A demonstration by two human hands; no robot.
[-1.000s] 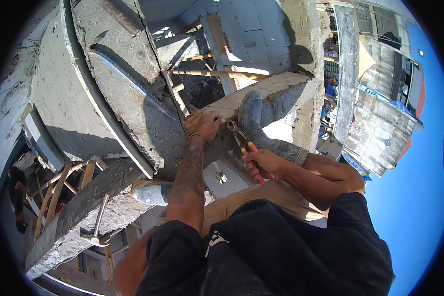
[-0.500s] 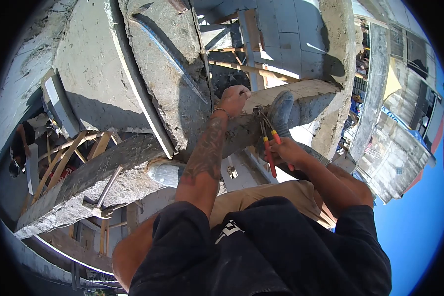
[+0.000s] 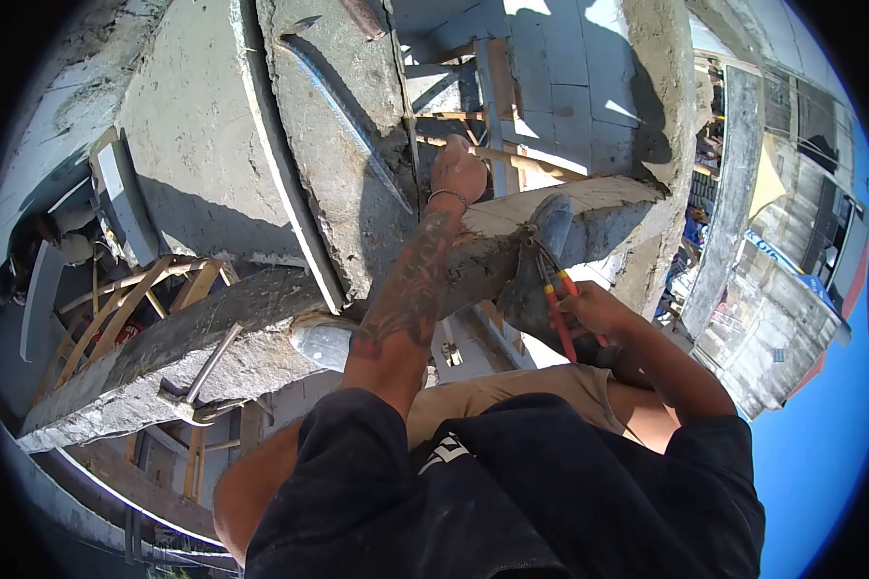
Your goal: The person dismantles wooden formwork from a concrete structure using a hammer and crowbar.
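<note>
My right hand [image 3: 591,311] is closed round the red-and-yellow handles of a pair of pliers [image 3: 556,304]. The jaws point away from me and lie at the top edge of the concrete beam [image 3: 473,261], beside my grey boot [image 3: 553,224]. Further forward, my left hand [image 3: 459,172] is held in a closed fist, back of the hand up, over the gap beyond the beam. Its fingers face away, and I cannot tell what is in them. A bracelet circles that wrist.
A claw hammer [image 3: 212,369] rests on the rough concrete ledge at left. On the slab ahead lies a long, curved blue tool [image 3: 343,111]. Wooden poles [image 3: 521,159] cross the opening below. Another person [image 3: 29,241] handles a pale board at far left.
My left hand has moved forward and up, away from the beam, and its fingers have closed. My right hand has shifted slightly right and back with the pliers.
</note>
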